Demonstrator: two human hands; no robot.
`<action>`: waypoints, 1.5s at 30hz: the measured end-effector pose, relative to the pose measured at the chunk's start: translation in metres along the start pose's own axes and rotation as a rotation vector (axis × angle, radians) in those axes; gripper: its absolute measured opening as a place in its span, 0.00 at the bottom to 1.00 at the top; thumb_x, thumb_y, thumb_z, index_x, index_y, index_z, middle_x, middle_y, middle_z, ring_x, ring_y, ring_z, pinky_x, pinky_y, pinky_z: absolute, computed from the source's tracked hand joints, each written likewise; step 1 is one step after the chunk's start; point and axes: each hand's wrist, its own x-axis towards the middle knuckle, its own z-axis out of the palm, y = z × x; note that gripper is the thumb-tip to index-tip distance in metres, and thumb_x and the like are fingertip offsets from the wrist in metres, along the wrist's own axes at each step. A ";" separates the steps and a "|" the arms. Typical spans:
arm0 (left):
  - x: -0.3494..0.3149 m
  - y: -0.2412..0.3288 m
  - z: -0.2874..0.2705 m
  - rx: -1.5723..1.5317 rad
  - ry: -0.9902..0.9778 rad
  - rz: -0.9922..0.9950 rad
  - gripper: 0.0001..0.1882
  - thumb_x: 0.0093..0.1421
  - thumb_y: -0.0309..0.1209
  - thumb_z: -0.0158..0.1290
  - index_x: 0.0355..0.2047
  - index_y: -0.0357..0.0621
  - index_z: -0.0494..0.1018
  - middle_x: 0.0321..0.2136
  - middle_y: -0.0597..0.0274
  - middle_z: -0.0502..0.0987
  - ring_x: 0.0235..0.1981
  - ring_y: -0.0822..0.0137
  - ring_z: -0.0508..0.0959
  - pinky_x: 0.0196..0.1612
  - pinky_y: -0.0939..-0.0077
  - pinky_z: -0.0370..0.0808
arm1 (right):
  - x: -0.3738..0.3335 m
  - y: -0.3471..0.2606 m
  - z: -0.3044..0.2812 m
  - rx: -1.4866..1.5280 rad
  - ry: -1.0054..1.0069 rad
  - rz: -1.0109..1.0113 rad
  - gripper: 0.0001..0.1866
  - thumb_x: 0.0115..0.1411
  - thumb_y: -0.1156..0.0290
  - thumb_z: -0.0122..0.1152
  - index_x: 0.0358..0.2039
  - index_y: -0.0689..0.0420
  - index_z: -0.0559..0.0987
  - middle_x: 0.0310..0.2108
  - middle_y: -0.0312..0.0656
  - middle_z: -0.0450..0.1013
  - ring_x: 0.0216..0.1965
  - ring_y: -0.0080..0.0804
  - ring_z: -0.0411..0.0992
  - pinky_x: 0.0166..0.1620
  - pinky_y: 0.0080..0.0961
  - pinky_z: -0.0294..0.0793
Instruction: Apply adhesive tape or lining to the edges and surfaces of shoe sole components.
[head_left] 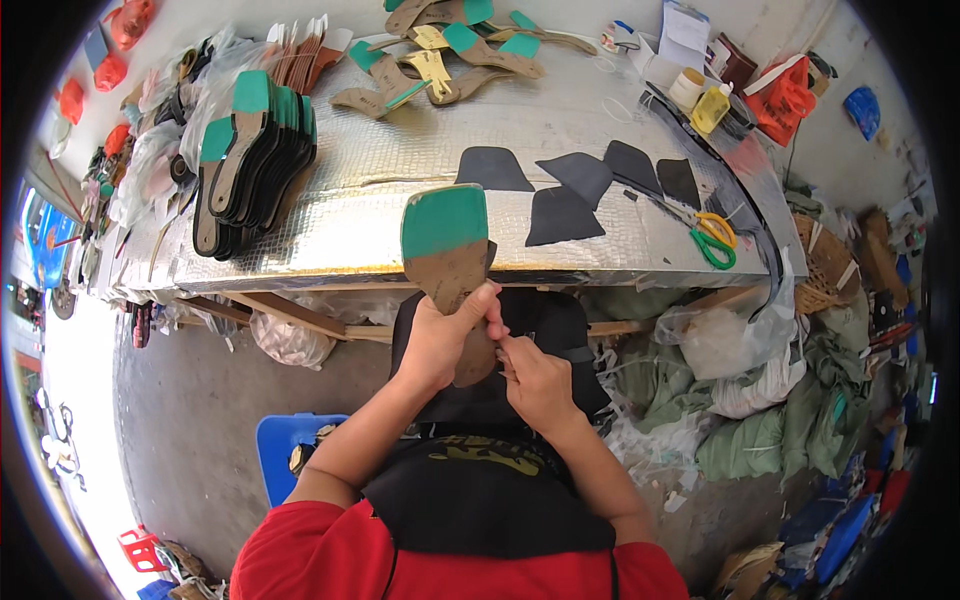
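Observation:
A brown shoe insole board (445, 262) with a green end stands upright before me, just off the table's front edge. My left hand (440, 338) is closed around its narrow middle, thumb across the face. Dark material shows behind the board's right side. My right hand (538, 380) is closed at the board's lower right edge, beside the rounded end; what its fingers pinch, if anything, is hidden. Beyond the board, several dark trapezoid pieces (565, 218) lie on the table. Scissors (708, 232) with green and yellow handles lie to their right.
A stack of insole boards (255, 165) stands on the table (350, 215) at left. Loose curved boards (440, 60) lie at the back. A glue jar (687, 88) and yellow container (711, 108) stand at right. Bags (750, 400) crowd the floor; a blue stool (285, 450) is at left.

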 end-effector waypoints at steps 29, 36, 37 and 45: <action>-0.011 -0.006 -0.002 0.320 -0.191 -0.196 0.08 0.65 0.26 0.46 0.39 0.34 0.71 0.27 0.60 0.75 0.28 0.69 0.76 0.35 0.74 0.75 | 0.049 0.002 -0.022 0.811 -0.066 0.525 0.14 0.66 0.68 0.54 0.46 0.65 0.75 0.22 0.34 0.72 0.16 0.14 0.64 0.16 0.16 0.62; 0.010 0.026 -0.014 0.033 0.032 -0.214 0.07 0.63 0.26 0.46 0.39 0.35 0.69 0.26 0.61 0.73 0.27 0.66 0.76 0.35 0.67 0.77 | 0.005 -0.022 -0.024 0.944 -0.438 0.682 0.22 0.63 0.70 0.55 0.58 0.61 0.69 0.39 0.40 0.79 0.25 0.21 0.75 0.20 0.19 0.69; 0.011 0.031 -0.015 -0.068 0.023 -0.221 0.07 0.64 0.26 0.45 0.39 0.34 0.68 0.26 0.60 0.72 0.27 0.65 0.75 0.37 0.64 0.78 | 0.006 -0.016 -0.023 0.513 -0.205 0.325 0.19 0.62 0.73 0.56 0.53 0.59 0.72 0.37 0.42 0.78 0.24 0.26 0.75 0.22 0.20 0.70; 0.005 0.056 0.008 -0.038 0.034 -0.094 0.12 0.69 0.35 0.43 0.38 0.37 0.66 0.23 0.65 0.67 0.22 0.70 0.68 0.34 0.68 0.73 | -0.011 -0.033 -0.009 -0.128 -0.112 -0.030 0.18 0.48 0.79 0.62 0.42 0.59 0.76 0.27 0.39 0.75 0.25 0.36 0.77 0.27 0.28 0.75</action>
